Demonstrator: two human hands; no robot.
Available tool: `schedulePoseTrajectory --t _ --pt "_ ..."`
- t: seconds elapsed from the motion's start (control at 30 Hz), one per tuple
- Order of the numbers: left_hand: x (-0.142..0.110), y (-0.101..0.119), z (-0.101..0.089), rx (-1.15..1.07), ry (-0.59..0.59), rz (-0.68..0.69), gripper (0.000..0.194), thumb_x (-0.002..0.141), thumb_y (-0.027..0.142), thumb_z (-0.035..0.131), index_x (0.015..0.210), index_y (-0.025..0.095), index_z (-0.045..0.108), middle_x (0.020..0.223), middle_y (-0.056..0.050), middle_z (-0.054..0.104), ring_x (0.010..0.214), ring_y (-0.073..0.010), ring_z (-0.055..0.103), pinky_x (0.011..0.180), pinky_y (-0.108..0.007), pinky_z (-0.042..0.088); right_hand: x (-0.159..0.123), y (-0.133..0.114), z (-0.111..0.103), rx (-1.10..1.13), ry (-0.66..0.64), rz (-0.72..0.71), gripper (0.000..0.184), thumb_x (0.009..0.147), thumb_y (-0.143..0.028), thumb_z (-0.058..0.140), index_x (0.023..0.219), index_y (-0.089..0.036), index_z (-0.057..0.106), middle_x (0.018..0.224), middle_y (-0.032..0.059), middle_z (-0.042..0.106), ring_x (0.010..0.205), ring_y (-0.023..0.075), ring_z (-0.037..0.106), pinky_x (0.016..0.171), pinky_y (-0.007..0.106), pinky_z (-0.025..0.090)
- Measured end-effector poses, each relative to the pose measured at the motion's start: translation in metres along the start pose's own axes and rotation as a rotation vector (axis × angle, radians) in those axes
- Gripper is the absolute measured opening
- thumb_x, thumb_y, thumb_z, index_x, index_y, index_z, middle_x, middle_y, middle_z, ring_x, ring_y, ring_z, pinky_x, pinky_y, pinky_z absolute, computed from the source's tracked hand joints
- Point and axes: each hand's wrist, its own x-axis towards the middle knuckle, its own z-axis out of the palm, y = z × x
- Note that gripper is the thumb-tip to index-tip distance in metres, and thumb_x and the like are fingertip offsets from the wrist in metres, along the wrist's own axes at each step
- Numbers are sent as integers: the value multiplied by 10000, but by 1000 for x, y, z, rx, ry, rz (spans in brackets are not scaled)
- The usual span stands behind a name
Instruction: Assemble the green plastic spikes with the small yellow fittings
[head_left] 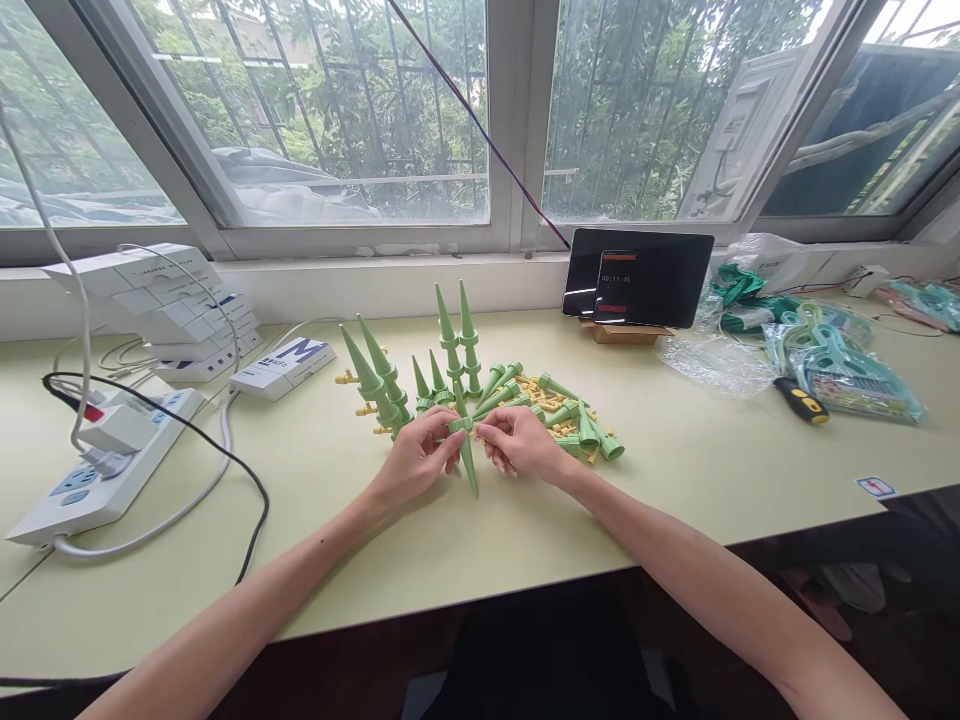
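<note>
My left hand (422, 452) pinches a green plastic watering spike (469, 468) by its collar, with the pointed end tilted down toward me. The fingertips of my right hand (523, 440) are pressed together at the side of that collar; whatever they grip is too small and hidden to make out. Beyond my hands stand joined green spikes (371, 385), points up, with small yellow valves (346, 377) sticking out at the left. Another tall pair of spikes (459, 345) rises behind. Loose green spikes (555, 385) lie to the right among a heap of yellow valves (561, 411).
A power strip (105, 480) with cables and stacked white boxes (161, 310) occupy the left. At the back, a phone and a dark tablet (667, 275) lean on a brown stand. A screwdriver (801, 400) and plastic-wrapped items (855, 365) lie at the right.
</note>
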Motion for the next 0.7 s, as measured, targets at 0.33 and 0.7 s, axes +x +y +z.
schedulePoseTrajectory --t 0.33,0.7 --pt "1 10 -2 -62 -66 -100 243 915 398 602 899 157 620 663 15 579 488 -103 565 527 -248 528 -5 0 -2 -192 23 -151 234 870 -371 623 748 -180 571 576 -20 584 405 90 503 391 213 408" --pt "0 4 1 -22 -15 -28 179 896 349 620 879 171 626 937 -39 564 501 -78 565 462 -243 510 -4 -2 -2 -78 -38 -33 293 856 -398 622 667 -186 549 501 -47 511 318 79 423 277 208 306"
